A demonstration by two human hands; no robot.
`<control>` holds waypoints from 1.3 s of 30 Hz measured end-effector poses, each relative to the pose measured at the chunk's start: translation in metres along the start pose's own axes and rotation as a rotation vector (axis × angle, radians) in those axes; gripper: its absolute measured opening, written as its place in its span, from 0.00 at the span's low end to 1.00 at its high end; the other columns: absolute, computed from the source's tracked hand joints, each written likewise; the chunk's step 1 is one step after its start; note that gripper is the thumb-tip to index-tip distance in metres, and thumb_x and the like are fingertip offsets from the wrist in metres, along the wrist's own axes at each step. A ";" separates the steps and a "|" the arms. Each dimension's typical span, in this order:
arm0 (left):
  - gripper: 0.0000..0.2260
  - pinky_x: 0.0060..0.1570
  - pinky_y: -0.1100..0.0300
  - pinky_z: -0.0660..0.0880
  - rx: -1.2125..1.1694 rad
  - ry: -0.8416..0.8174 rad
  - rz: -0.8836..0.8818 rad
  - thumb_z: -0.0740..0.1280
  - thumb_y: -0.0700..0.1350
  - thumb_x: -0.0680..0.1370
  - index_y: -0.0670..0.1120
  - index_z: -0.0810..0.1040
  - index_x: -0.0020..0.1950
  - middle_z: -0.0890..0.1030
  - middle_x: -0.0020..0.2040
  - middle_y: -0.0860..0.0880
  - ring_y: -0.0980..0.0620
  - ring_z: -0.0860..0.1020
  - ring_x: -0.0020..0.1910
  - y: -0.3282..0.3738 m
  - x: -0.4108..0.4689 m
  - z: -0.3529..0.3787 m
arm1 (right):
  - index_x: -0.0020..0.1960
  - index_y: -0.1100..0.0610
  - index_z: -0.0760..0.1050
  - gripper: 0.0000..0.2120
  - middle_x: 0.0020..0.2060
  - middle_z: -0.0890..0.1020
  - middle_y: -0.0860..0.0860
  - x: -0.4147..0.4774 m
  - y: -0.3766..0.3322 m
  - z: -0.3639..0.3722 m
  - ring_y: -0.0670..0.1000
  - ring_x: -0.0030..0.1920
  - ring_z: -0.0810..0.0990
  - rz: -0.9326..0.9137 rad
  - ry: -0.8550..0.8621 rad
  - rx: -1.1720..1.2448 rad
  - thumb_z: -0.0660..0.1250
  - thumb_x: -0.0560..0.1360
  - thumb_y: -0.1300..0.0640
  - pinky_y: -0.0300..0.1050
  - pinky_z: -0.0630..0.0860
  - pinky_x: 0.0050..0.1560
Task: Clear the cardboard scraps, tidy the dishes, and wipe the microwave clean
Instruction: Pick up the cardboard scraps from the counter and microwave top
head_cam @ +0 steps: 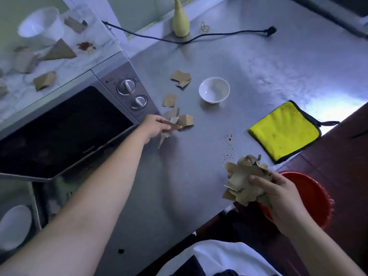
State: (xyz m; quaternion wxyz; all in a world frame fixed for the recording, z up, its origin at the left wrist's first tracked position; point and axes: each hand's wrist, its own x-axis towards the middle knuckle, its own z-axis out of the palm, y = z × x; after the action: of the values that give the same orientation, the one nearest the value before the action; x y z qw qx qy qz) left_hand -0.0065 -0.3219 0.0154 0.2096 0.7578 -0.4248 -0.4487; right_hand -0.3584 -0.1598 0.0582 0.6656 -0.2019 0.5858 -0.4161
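The left grip (157, 126) is reaching across the grey metal counter (258, 56) and is closing on a torn brown cardboard scrap (175, 126), pinching it just beside the front corner of the silver microwave oven (69, 126). Loose brown cardboard scraps (169, 100) are lying on the counter between that corner and the small white ceramic bowl (214, 89), which is standing upright. The right grip (278, 196) is curling round a bundle of crumpled brown cardboard scraps (245, 180), holding it at the counter's near edge; a round red plastic basin (310, 196) is sitting below, partly hidden by the hand. A folded yellow microfibre cloth with black edging (284, 130) is lying flat near the bundle; red specks (229, 144) are dotting the counter between cloth and left grip. On the microwave's top, more triangular cardboard pieces (59, 50), a red stain (86, 45) and a white round container (41, 24) are resting. A pale yellow bottle (180, 20) and a black power cord (199, 36) are lying at the counter's far side.
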 end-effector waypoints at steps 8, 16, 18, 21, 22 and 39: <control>0.05 0.33 0.59 0.76 0.019 0.222 -0.157 0.75 0.39 0.72 0.44 0.80 0.41 0.81 0.39 0.44 0.49 0.77 0.33 0.003 0.029 0.043 | 0.53 0.65 0.81 0.17 0.44 0.85 0.65 0.001 0.002 -0.021 0.62 0.38 0.86 0.023 0.031 0.005 0.73 0.65 0.63 0.49 0.81 0.32; 0.08 0.46 0.57 0.77 0.087 0.321 -0.183 0.72 0.38 0.72 0.47 0.75 0.45 0.82 0.51 0.44 0.42 0.79 0.48 0.003 0.035 0.051 | 0.55 0.66 0.79 0.18 0.46 0.85 0.66 0.005 0.000 -0.033 0.66 0.42 0.85 0.039 0.045 -0.004 0.73 0.66 0.63 0.56 0.83 0.37; 0.12 0.48 0.54 0.77 0.064 0.335 -0.175 0.72 0.37 0.71 0.48 0.72 0.47 0.80 0.51 0.45 0.43 0.77 0.47 0.001 0.034 0.050 | 0.55 0.66 0.80 0.19 0.48 0.84 0.68 0.009 -0.004 -0.032 0.71 0.46 0.84 0.035 0.044 -0.016 0.74 0.66 0.62 0.68 0.81 0.47; 0.15 0.52 0.50 0.78 0.031 0.339 -0.173 0.71 0.35 0.71 0.48 0.71 0.51 0.79 0.51 0.47 0.44 0.77 0.48 -0.002 0.029 0.047 | 0.55 0.66 0.80 0.19 0.49 0.84 0.68 0.016 -0.010 -0.026 0.73 0.48 0.83 0.030 0.037 -0.028 0.74 0.65 0.62 0.72 0.78 0.52; 0.15 0.53 0.50 0.79 0.013 0.326 -0.177 0.71 0.34 0.72 0.48 0.73 0.52 0.79 0.51 0.47 0.44 0.78 0.48 -0.004 0.027 0.046 | 0.55 0.66 0.80 0.19 0.49 0.84 0.68 0.018 -0.012 -0.023 0.73 0.48 0.83 0.028 0.034 -0.028 0.74 0.65 0.62 0.71 0.79 0.51; 0.13 0.40 0.64 0.76 0.052 0.033 -0.041 0.76 0.33 0.70 0.49 0.80 0.44 0.78 0.41 0.53 0.55 0.77 0.38 0.028 0.027 0.053 | 0.56 0.65 0.80 0.19 0.50 0.84 0.68 0.047 -0.026 -0.026 0.74 0.49 0.82 0.024 -0.025 -0.007 0.74 0.67 0.60 0.78 0.75 0.53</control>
State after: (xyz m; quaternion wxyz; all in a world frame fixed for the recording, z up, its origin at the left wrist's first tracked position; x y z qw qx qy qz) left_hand -0.0583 -0.3566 -0.0050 0.1876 0.7789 -0.4173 -0.4290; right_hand -0.3929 -0.2060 0.0432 0.6770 -0.2022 0.5815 -0.4033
